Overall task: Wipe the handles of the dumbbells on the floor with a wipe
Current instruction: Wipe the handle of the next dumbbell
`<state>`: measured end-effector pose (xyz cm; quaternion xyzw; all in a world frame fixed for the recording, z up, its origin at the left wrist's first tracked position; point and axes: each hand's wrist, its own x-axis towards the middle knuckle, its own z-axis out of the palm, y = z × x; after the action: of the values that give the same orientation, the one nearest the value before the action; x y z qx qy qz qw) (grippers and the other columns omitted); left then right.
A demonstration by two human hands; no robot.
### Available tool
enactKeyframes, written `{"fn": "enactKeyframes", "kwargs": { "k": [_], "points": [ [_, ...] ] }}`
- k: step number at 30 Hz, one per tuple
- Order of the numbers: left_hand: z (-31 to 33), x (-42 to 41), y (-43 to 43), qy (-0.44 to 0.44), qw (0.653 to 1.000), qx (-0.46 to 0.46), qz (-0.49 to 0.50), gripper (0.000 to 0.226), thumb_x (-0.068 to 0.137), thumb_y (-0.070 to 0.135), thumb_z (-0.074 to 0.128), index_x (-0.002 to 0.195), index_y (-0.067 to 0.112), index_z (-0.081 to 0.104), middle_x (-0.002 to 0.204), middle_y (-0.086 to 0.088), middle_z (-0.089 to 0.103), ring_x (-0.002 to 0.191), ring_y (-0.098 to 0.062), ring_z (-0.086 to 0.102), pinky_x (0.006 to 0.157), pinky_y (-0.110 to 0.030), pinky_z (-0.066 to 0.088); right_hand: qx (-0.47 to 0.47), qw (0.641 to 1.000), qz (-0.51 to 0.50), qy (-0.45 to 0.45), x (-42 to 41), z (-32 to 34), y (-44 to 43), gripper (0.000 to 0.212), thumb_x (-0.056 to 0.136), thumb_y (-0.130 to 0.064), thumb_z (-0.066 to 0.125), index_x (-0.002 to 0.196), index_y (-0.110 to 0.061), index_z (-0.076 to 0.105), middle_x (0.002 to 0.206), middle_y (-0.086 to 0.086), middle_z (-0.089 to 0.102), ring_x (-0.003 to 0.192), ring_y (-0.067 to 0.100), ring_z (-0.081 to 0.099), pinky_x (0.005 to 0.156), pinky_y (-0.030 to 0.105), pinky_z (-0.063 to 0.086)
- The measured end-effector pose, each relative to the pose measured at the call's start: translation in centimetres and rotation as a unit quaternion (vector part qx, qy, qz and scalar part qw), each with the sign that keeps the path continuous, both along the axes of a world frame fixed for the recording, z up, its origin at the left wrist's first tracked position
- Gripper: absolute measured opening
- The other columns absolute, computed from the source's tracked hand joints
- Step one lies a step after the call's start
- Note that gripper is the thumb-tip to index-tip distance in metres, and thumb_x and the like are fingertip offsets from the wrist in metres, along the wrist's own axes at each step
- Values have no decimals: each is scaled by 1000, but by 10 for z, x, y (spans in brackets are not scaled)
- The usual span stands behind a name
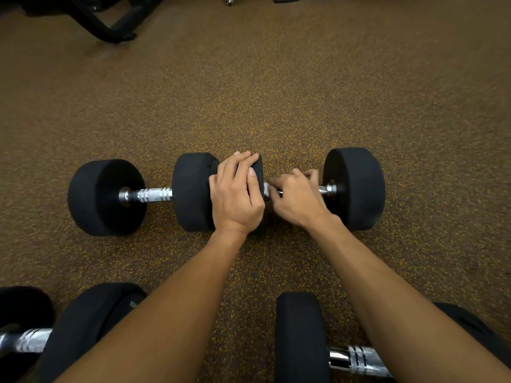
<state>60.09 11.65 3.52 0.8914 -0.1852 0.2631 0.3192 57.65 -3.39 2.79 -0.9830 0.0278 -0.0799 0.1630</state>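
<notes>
Four dumbbells lie on a brown floor with little yellow specks. Two are far from the person and two are close.

The far left dumbbell and the far right dumbbell lie end to end in one row. Their inner black ends are just beside each other. The far left dumbbell has nothing on it, and its shiny metal bar shows between its two round black ends.

Both hands are on the far right dumbbell. The left hand sits on top of its left black end. The fingers bend over the top edge and the thumb lies along the side, so the hand holds that end. The right hand is on the handle in the middle. Its fingers are curled round the bar and grip it. Only a short bit of the handle shows, next to the right black end.

A small pale bit peeks out at the right fingertips, beside the left thumb. It is too small to tell if it is the wipe or shiny metal. The wipe cannot be made out anywhere else.

The near left dumbbell is at the bottom left, partly under the left arm. The near right dumbbell is at the bottom right, and the right arm passes over it.

A black machine foot stands on the floor at the top left, well apart from the dumbbells.
</notes>
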Motion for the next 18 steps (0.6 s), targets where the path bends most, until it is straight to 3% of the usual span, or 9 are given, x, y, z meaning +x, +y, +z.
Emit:
{"fn": "enactKeyframes", "kwargs": {
  "k": [5,11,18],
  "points": [
    [0,0,0,5,1000,-1,3,37,107,22,44,133,22,69,140,6,65,137,-17,54,102,-36,39,49,998,-26,-11,-5,-7,-13,36,103,-46,50,126,-34,74,124,-11,75,121,20,54,109,53,25],
    [-1,0,0,2,1000,2,1,37,107,23,44,133,21,70,140,5,65,136,-18,55,101,-38,42,13,1000,-6,28,3,5,1,36,104,-42,44,114,-30,77,109,-5,77,113,23,56,105,55,29],
    [-2,0,0,-11,1000,-9,-2,37,106,23,44,132,22,70,139,6,66,136,-16,56,100,-38,42,86,995,-45,24,2,-3,-12,35,102,-40,50,123,-31,76,125,-7,75,124,23,53,111,53,25]
  ]
}}
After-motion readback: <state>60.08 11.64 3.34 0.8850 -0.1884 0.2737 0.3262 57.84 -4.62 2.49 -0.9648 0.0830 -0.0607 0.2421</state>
